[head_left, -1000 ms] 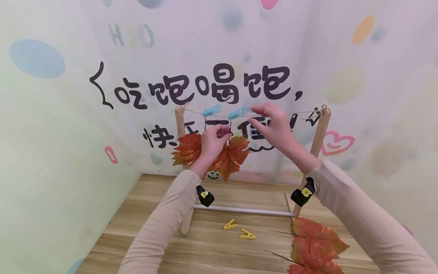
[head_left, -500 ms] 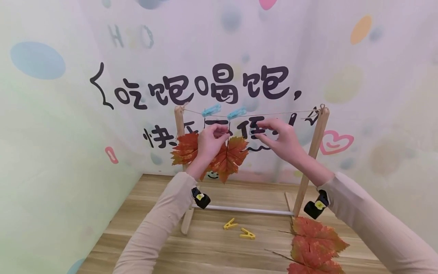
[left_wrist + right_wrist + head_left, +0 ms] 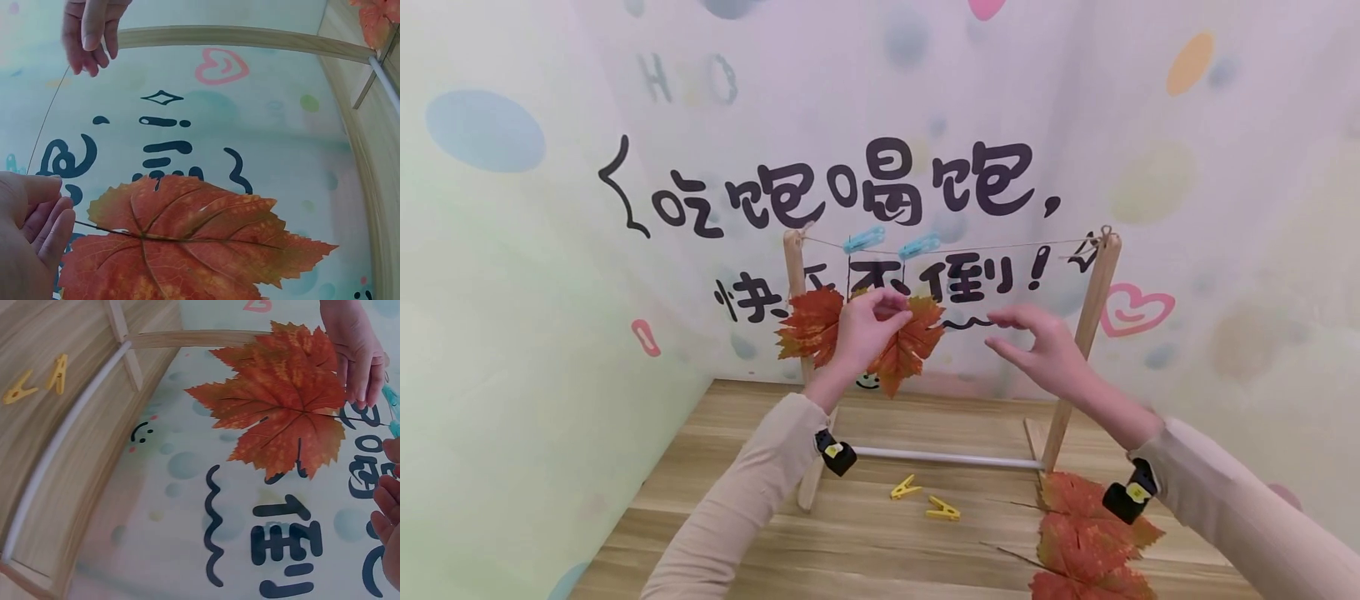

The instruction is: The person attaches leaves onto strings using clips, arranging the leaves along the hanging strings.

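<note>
Two orange-red maple leaves hang by thin stems from a string (image 3: 992, 247), held by blue clothespins (image 3: 920, 245). My left hand (image 3: 868, 329) is at the right-hand hanging leaf (image 3: 917, 337), fingers loosely bent, covering part of it in the head view. The right wrist view shows the left fingertips (image 3: 361, 394) just beside the stem, which runs uncovered from leaf to clothespin. To the right, my right hand (image 3: 1037, 346) hovers below the string with thumb and fingers spread, holding nothing. The left-hand hanging leaf (image 3: 808, 325) is partly behind the left hand.
The string is tied between two wooden posts (image 3: 1086, 333), joined low down by a white rod (image 3: 940, 457). Two yellow clothespins (image 3: 943, 508) lie on the wooden table (image 3: 850, 550). More maple leaves (image 3: 1086, 533) lie at the front right, below the right forearm.
My right hand has moved away from the right blue clothespin, down and to the right. The left hand has slid down from the stem, its fingers loosening. Both leaves stay hanging.
</note>
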### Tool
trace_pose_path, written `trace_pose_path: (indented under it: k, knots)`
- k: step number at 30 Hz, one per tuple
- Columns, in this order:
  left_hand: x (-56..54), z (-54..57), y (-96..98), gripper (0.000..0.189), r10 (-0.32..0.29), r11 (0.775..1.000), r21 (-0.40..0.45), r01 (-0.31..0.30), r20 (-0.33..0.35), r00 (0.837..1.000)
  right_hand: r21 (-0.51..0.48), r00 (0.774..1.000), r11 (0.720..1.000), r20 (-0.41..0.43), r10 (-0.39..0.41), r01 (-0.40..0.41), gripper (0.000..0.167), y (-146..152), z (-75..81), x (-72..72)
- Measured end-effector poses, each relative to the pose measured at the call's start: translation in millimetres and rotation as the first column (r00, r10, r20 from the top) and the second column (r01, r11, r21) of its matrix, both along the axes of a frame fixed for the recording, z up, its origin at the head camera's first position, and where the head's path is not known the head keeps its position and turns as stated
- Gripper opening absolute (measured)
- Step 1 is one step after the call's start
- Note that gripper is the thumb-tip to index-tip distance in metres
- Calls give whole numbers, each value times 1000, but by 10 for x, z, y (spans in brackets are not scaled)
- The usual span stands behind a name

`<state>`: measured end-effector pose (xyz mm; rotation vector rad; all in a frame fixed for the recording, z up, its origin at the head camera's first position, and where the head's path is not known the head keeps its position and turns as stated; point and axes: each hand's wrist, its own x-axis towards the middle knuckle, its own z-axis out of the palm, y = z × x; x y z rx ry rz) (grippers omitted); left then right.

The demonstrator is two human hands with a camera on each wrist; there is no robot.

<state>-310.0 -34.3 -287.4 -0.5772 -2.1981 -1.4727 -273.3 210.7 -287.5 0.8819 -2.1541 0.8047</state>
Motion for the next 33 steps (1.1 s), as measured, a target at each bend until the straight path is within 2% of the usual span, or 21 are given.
trace_pose_path:
  k: [13,23,28,33]
  knots:
    - [151,-248,77,13,-50,997,-56,52,37,998,51,989,996,128,-78,72,30,206,-453,187]
    - [207,-531,73,14,-88,993,-67,93,71,994,23,974,997,216,-72,69,31,304,-869,314]
    - [245,-666,62,14,-83,992,-86,91,99,992,32,966,995,241,-97,92,31,347,-1074,359]
    - [276,-800,58,14,-78,992,-92,87,93,993,35,961,994,253,-109,104,31,368,-1263,398]
